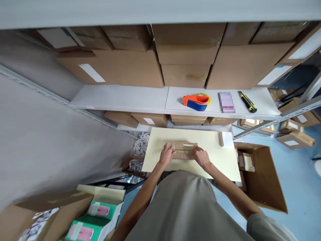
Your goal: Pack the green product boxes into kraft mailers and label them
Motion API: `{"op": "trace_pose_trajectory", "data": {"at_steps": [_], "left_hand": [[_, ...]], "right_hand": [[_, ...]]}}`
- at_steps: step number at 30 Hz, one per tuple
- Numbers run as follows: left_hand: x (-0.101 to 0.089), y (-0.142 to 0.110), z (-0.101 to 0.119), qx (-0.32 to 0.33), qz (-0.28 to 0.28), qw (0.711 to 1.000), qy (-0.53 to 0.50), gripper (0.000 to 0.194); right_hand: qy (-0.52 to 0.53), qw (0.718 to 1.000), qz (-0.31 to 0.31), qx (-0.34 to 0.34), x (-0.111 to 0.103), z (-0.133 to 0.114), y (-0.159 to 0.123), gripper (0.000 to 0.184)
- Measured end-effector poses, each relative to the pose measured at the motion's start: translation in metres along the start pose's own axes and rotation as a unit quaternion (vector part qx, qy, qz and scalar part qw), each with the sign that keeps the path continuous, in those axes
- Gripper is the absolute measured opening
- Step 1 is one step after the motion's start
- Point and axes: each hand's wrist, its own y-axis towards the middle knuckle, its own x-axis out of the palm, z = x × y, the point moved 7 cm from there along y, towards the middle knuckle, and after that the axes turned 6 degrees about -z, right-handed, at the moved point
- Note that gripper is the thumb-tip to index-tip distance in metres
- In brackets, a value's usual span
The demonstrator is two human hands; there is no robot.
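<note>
A small brown cardboard box lies on the pale yellow tabletop, a seam along its top and a white label strip near its far edge. My left hand is closed on the box's left end, fingers bent over the top. At the opposite end, my right hand grips the box with curled fingers. Both thumbs are hard to make out. Toward the table's right back corner stands a white block-shaped box, apart from my hands.
On the shelf ahead are an orange and blue tape dispenser, a pixelated purple item and a yellow-black utility knife. Large cartons fill its back. An open carton stands right; green-pink boxes sit lower left.
</note>
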Motion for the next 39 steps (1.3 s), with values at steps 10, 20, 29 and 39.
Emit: {"op": "trace_pose_trajectory", "data": {"at_steps": [10, 20, 29, 39], "left_hand": [[-0.192, 0.086, 0.136, 0.165, 0.250, 0.954, 0.014, 0.021], [-0.153, 0.061, 0.121, 0.168, 0.266, 0.945, -0.089, 0.014], [-0.032, -0.032, 0.076, 0.064, 0.101, 0.954, -0.275, 0.014], [-0.001, -0.068, 0.059, 0.028, 0.033, 0.944, -0.328, 0.027]], "right_hand": [[-0.080, 0.949, 0.306, -0.007, -0.252, 0.005, 0.104, 0.054], [-0.054, 0.957, 0.285, 0.003, -0.247, 0.015, 0.115, 0.033], [0.522, 0.835, 0.147, -0.092, -0.065, -0.012, 0.013, 0.066], [0.625, 0.779, 0.048, -0.030, 0.017, -0.039, -0.016, 0.070]]}}
